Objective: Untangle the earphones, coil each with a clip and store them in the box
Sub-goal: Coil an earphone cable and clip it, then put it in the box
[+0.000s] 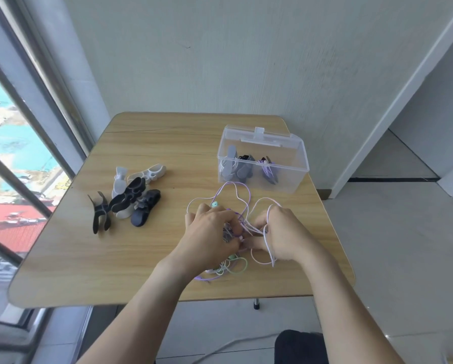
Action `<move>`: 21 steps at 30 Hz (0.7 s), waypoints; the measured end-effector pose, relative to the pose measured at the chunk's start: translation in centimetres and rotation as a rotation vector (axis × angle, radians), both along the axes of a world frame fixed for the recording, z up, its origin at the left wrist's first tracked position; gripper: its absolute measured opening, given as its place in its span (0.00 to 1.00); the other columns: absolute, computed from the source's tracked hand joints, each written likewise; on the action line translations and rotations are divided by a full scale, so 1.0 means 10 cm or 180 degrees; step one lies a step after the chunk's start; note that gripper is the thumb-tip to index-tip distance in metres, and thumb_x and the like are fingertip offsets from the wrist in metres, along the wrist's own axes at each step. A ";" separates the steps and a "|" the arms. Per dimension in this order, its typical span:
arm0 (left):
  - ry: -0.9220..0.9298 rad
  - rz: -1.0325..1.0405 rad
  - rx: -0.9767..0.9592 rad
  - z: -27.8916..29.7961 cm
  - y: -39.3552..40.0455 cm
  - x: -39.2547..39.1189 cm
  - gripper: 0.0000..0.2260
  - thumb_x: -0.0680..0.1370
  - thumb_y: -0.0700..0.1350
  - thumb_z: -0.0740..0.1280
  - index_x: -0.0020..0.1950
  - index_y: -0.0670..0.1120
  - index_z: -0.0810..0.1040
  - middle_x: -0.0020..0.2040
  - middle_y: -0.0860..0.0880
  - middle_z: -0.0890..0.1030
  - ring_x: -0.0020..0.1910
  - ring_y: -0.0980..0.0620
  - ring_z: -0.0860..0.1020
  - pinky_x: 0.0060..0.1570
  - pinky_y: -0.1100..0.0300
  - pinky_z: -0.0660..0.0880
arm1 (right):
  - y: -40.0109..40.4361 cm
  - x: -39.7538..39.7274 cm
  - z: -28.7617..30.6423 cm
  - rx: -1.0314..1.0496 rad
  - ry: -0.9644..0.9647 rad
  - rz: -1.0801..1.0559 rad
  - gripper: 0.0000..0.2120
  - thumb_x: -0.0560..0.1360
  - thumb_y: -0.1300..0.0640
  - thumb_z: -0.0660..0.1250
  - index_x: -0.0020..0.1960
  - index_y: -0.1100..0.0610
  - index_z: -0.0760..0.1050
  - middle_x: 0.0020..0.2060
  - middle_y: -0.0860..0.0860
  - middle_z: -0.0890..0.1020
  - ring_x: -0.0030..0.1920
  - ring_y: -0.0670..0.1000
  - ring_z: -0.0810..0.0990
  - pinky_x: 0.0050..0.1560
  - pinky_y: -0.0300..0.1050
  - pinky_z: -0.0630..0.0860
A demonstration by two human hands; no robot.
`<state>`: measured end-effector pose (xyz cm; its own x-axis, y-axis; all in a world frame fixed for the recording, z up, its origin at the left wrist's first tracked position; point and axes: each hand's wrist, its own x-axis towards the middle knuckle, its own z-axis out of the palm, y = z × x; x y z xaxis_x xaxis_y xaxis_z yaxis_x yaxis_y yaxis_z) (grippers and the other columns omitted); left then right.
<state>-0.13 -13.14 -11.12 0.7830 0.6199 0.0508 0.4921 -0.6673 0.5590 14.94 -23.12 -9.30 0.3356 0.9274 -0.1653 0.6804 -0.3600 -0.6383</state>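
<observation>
Head view: on the wooden table point(146, 258), both hands work a tangle of earphones point(235, 203) near its front edge. The left hand point(209, 237) curls its fingers into the cords; the right hand point(283, 232) pinches a pale cord. Loose clips point(130, 198) lie left; the clear box point(263, 160), open, holds 3 coiled sets.

no legible text, no labels, no brands, no numbers, no signs on anything in view
</observation>
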 end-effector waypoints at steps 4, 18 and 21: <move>-0.0058 0.0077 -0.0107 0.02 0.05 -0.04 0.06 0.73 0.51 0.72 0.43 0.56 0.75 0.49 0.58 0.77 0.54 0.52 0.67 0.50 0.55 0.57 | 0.01 0.03 -0.04 0.0654 0.0236 -0.0079 0.05 0.75 0.48 0.74 0.40 0.44 0.85 0.37 0.50 0.84 0.43 0.54 0.81 0.43 0.48 0.78; -0.0323 0.0180 -0.0603 0.10 0.16 -0.11 0.07 0.73 0.55 0.70 0.38 0.57 0.74 0.38 0.58 0.78 0.51 0.53 0.73 0.58 0.50 0.67 | 0.08 -0.07 -0.06 0.1086 0.1074 -0.0257 0.12 0.82 0.59 0.64 0.45 0.59 0.83 0.51 0.48 0.72 0.36 0.38 0.74 0.44 0.32 0.69; -0.0327 0.0234 -0.0583 0.10 0.15 -0.10 0.09 0.72 0.56 0.67 0.33 0.57 0.73 0.37 0.57 0.77 0.47 0.54 0.74 0.55 0.49 0.69 | 0.17 -0.19 -0.15 0.1215 0.1167 -0.0506 0.13 0.82 0.50 0.63 0.49 0.53 0.84 0.48 0.47 0.75 0.42 0.45 0.77 0.50 0.46 0.76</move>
<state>-1.12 -11.65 -10.14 0.7320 0.6813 0.0093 0.4698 -0.5146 0.7172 13.04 -21.38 -10.80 0.4601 0.8869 0.0405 0.3451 -0.1366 -0.9286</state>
